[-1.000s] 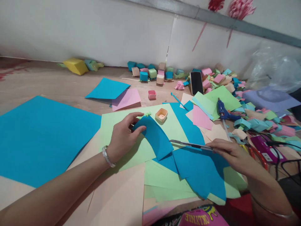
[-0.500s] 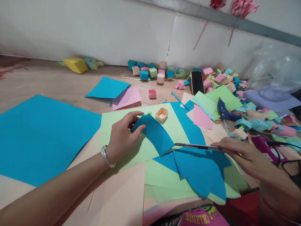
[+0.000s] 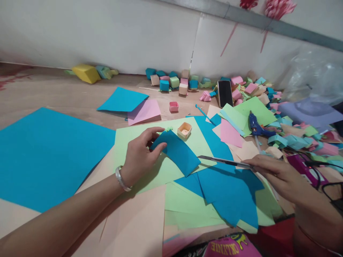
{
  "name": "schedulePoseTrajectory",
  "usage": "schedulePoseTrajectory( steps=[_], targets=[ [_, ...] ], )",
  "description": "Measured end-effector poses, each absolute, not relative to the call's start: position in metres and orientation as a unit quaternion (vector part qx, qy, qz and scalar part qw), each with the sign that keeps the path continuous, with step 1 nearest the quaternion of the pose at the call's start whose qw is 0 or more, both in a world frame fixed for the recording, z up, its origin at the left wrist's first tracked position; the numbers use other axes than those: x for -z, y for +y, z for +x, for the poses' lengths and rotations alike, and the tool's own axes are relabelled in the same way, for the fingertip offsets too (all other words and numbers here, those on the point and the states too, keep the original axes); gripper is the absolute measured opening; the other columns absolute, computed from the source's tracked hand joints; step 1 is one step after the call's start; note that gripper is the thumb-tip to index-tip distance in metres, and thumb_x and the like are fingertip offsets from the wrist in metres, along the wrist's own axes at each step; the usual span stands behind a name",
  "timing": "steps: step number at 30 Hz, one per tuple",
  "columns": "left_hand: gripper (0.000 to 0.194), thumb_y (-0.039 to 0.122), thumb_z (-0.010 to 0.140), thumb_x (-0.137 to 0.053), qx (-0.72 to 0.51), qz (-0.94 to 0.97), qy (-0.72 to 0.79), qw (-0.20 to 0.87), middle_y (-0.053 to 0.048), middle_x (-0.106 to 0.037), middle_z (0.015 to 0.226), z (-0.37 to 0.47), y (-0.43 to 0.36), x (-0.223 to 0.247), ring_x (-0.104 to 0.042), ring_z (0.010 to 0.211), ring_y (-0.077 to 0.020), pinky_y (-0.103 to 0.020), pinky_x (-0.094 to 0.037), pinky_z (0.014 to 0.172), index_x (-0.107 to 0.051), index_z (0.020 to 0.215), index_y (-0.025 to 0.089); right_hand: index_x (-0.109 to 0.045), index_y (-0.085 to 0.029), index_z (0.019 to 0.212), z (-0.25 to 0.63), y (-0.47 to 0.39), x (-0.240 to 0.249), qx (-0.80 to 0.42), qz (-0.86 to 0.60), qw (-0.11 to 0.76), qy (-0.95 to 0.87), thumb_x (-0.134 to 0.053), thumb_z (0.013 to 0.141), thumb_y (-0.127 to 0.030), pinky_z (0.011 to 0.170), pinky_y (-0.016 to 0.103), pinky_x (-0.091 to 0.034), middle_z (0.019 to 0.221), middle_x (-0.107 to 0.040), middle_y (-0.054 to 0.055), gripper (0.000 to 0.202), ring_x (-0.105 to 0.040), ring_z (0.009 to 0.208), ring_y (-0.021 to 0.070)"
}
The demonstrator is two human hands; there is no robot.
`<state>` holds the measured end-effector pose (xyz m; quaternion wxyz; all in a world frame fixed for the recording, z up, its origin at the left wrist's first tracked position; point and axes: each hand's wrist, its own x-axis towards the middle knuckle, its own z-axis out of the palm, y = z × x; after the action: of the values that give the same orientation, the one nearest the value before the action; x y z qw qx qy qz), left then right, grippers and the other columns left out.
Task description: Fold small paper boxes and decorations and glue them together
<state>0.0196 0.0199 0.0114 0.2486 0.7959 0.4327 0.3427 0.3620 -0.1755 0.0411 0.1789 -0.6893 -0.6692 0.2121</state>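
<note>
Blue paper strip (image 3: 180, 151) is pinched between thumb and fingers of left hand (image 3: 139, 148); craft knife (image 3: 225, 161), tip near strip, sits in closed fingers of right hand (image 3: 276, 175).

The right hand (image 3: 276, 175), right of centre, covers the rear end of the knife (image 3: 225, 161); the left hand (image 3: 142, 150) hides part of the blue strip (image 3: 180, 151). The frame crops the large blue sheet (image 3: 53, 160) at left, the pink bunch (image 3: 280, 9) at top and the purple printed fabric (image 3: 227, 247) at bottom. The clear plastic (image 3: 316, 73), upper right, is blurred.
</note>
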Motion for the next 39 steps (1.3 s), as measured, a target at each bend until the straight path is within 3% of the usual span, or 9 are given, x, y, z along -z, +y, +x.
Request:
schedulePoseTrajectory(
  steps=[21, 25, 27, 31, 33, 39],
  targets=[
    [0.037, 0.031, 0.081, -0.064, -0.339, 0.807, 0.423, 0.234, -0.002, -0.066, 0.092, 0.020, 0.022, -0.009, -0.059, 0.070, -0.0149, -0.027, -0.050, 0.060, -0.056, 0.117, 0.021, -0.068, -0.027, 0.110, 0.361, -0.167, -0.041, -0.233, -0.662, 0.182, -0.688, -0.047, 0.094, -0.032, 0.076, 0.032, -0.050, 0.101, -0.069, 0.006, 0.027, -0.064, 0.093, 0.0210],
    [0.051, 0.032, 0.077, -0.070, -0.400, 0.819, 0.400, 0.092, -0.014, -0.056, 0.121, 0.021, 0.018, -0.008, -0.054, 0.108, -0.0294, -0.044, -0.050, 0.086, -0.050, 0.122, 0.018, -0.066, -0.027, 0.111, 0.359, -0.162, -0.035, -0.252, -0.651, 0.171, -0.696, -0.043, 0.095, -0.028, 0.078, 0.032, -0.049, 0.102, -0.069, 0.006, 0.028, -0.064, 0.094, 0.0203],
    [0.043, 0.029, 0.080, -0.068, -0.412, 0.851, 0.325, 0.042, -0.014, -0.052, 0.127, 0.021, 0.012, -0.008, -0.048, 0.119, -0.0310, -0.049, -0.043, 0.098, -0.053, 0.119, 0.019, -0.065, -0.027, 0.113, 0.358, -0.159, -0.031, -0.264, -0.648, 0.163, -0.696, -0.042, 0.096, -0.028, 0.079, 0.032, -0.049, 0.103, -0.068, 0.006, 0.029, -0.063, 0.094, 0.0202],
    [0.011, 0.022, 0.090, -0.055, -0.264, 0.945, 0.111, 0.156, -0.007, -0.062, 0.115, 0.023, -0.003, -0.005, -0.056, 0.110, -0.0224, -0.040, -0.046, 0.095, -0.061, 0.098, 0.020, -0.065, -0.028, 0.114, 0.357, -0.157, -0.024, -0.273, -0.635, 0.156, -0.706, -0.041, 0.097, -0.027, 0.080, 0.033, -0.049, 0.102, -0.068, 0.006, 0.029, -0.063, 0.095, 0.0205],
    [0.014, 0.027, 0.092, -0.053, -0.206, 0.952, 0.093, 0.207, -0.008, -0.063, 0.113, 0.023, -0.005, -0.004, -0.056, 0.109, -0.0226, -0.041, -0.047, 0.094, -0.063, 0.097, 0.019, -0.065, -0.027, 0.113, 0.357, -0.157, -0.022, -0.271, -0.629, 0.156, -0.712, -0.041, 0.096, -0.027, 0.079, 0.033, -0.050, 0.101, -0.068, 0.007, 0.029, -0.063, 0.094, 0.0209],
    [0.043, 0.047, 0.086, -0.058, -0.152, 0.952, 0.135, 0.227, -0.011, -0.056, 0.126, 0.024, 0.001, -0.004, -0.049, 0.118, -0.0293, -0.050, -0.042, 0.099, -0.058, 0.121, 0.021, -0.067, -0.026, 0.110, 0.355, -0.161, -0.020, -0.273, -0.626, 0.163, -0.712, -0.043, 0.095, -0.027, 0.077, 0.033, -0.052, 0.099, -0.069, 0.007, 0.028, -0.064, 0.092, 0.0216]
  ],
)
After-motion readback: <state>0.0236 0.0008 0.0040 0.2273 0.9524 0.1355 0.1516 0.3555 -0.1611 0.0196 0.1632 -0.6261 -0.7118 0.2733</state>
